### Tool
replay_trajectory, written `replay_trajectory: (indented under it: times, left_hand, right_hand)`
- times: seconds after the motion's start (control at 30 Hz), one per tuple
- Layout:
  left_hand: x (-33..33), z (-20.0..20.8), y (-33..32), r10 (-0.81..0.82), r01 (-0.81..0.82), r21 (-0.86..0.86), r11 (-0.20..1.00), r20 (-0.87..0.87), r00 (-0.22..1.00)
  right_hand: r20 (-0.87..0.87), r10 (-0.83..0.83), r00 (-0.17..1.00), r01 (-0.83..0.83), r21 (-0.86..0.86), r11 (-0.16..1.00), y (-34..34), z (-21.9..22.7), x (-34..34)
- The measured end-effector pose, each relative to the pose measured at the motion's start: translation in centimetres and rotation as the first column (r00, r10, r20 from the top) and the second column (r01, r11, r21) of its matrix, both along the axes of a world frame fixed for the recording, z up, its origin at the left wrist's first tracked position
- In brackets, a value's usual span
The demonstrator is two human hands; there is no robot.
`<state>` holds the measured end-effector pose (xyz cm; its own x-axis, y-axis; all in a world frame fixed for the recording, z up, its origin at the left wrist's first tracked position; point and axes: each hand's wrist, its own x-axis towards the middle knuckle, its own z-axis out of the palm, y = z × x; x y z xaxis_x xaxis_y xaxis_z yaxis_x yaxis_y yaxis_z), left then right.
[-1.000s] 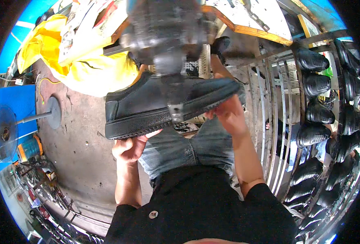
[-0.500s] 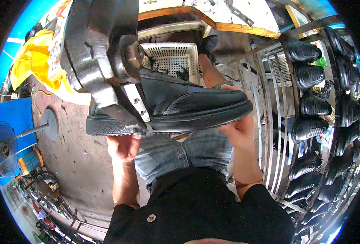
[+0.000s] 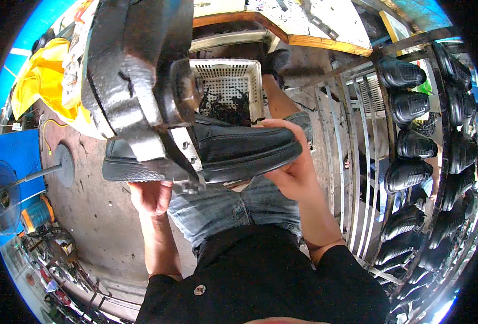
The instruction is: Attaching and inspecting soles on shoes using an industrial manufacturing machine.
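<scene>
A black leather shoe [image 3: 239, 148] lies sideways under the head of a dark metal machine [image 3: 133, 102], heel to the left and toe to the right. The machine's pale metal bar [image 3: 187, 146] comes down across the shoe's near side, by the sole edge. At the toe, my right hand [image 3: 295, 170] is wrapped round the shoe, fingers over the top and thumb at the sole. My left hand [image 3: 150, 197] grips the heel end from below, its fingertips partly hidden by the sole.
A white plastic basket [image 3: 255, 75] with black scraps stands beyond the shoe. On the right, a metal rack [image 3: 444, 102] bears many black shoes. A white worktable [image 3: 347, 27] is at the back. A fan [image 3: 7, 197] and a yellow bag [image 3: 39, 81] are at the left.
The shoe has slid left through the machine, its toe turning slightly. Both my hands moved left with it, and my right hand now wraps further over the toe.
</scene>
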<state>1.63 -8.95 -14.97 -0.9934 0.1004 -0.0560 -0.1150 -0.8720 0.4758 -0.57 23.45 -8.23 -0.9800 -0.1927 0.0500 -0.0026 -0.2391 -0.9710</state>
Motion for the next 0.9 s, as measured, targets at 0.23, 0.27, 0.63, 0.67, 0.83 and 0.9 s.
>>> replay_trajectory:
  times: [0.23, 0.27, 0.63, 0.67, 0.83, 0.9]
  left_hand:
    - [0.2, -1.2, -1.4, 0.049, -0.05, 0.067, 0.997, 0.007, 0.999]
    - [0.2, -1.2, -1.5, 0.056, -0.055, 0.071, 0.996, -0.013, 0.998]
    - [1.6, 2.1, -2.7, -0.323, 0.311, 0.096, 0.945, 0.148, 0.935]
    - [2.7, 1.5, -2.1, -0.254, 0.249, 0.051, 0.967, 0.202, 0.946]
    - [7.9, -0.5, 1.6, -0.128, 0.265, -0.709, 0.653, 0.242, 0.962]
    - [8.0, 0.7, 4.8, -0.241, -0.021, -0.958, 0.286, -0.093, 0.966]
  right_hand:
    - [-0.104, 0.021, 0.994, 0.0, 0.207, 0.978, -1.4, 0.3, -0.7]
    - [-0.126, 0.029, 0.992, 0.001, 0.229, 0.973, -1.6, 0.4, -0.7]
    - [0.016, 0.234, 0.972, -0.225, -0.219, 0.949, -1.6, -2.7, -3.7]
    - [0.123, 0.183, 0.975, -0.109, -0.45, 0.887, -1.6, -3.4, -3.9]
    - [0.218, 0.069, 0.973, 0.12, -0.743, 0.659, -2.5, -4.8, -3.7]
    - [0.244, 0.042, 0.969, 0.16, -0.748, 0.644, -2.0, -4.2, -3.9]
